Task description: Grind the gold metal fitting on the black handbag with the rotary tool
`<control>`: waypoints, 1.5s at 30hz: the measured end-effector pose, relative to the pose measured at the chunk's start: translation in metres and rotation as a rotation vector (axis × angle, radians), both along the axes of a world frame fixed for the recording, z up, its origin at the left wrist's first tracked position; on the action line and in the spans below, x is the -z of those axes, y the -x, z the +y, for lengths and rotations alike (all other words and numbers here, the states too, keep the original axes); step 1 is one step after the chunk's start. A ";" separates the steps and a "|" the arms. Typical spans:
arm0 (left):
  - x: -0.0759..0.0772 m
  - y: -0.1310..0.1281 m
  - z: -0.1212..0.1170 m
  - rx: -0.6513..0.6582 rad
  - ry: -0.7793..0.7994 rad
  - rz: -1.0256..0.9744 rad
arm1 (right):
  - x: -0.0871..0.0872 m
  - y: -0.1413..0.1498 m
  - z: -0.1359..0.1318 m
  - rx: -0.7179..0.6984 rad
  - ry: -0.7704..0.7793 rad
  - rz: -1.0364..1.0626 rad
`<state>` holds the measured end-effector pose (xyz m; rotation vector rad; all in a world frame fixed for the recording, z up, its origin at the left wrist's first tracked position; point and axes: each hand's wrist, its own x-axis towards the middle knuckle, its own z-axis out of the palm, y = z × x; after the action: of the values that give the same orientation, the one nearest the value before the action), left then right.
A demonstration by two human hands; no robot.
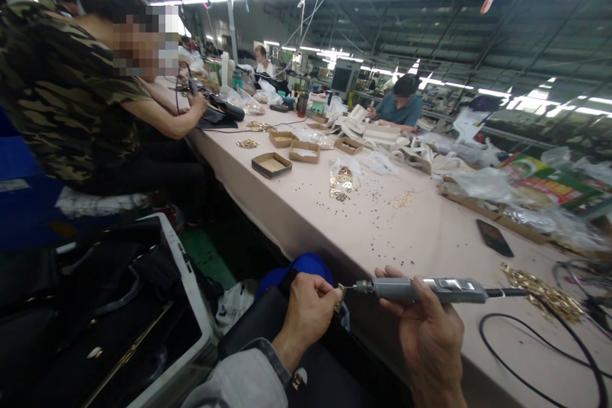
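Note:
My right hand (430,331) is wrapped round a grey electric screwdriver (430,289) held level, tip pointing left, its black cord (535,357) trailing over the table. My left hand (308,312) is closed in a pinch on a small gold metal fitting (340,293) at the screwdriver's tip. Both hands are at the near edge of the long pale table (382,229), above a black bag (306,363) on my lap.
Small cardboard trays (271,164), loose gold fittings (340,183), screws and a dark phone (494,237) lie on the table. A heap of gold parts (540,290) sits at the right. A person in camouflage (71,89) works at left. A crate of black bags (119,306) stands beside me.

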<state>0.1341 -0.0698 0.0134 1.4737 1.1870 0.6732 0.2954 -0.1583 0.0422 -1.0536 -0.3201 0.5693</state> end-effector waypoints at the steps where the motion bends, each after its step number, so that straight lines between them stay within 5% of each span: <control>1: 0.001 0.000 0.000 -0.002 -0.006 -0.002 | -0.001 0.001 -0.001 0.002 -0.002 -0.001; 34: 0.012 0.000 -0.003 0.024 -0.026 -0.080 | -0.011 0.022 -0.014 0.017 -0.058 -0.137; 45: 0.010 0.004 -0.002 0.039 -0.013 -0.120 | -0.007 0.012 -0.011 0.039 -0.048 -0.035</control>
<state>0.1300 -0.0720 0.0033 1.4431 1.0611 0.7338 0.2830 -0.1694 0.0496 -1.0221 -0.3421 0.5065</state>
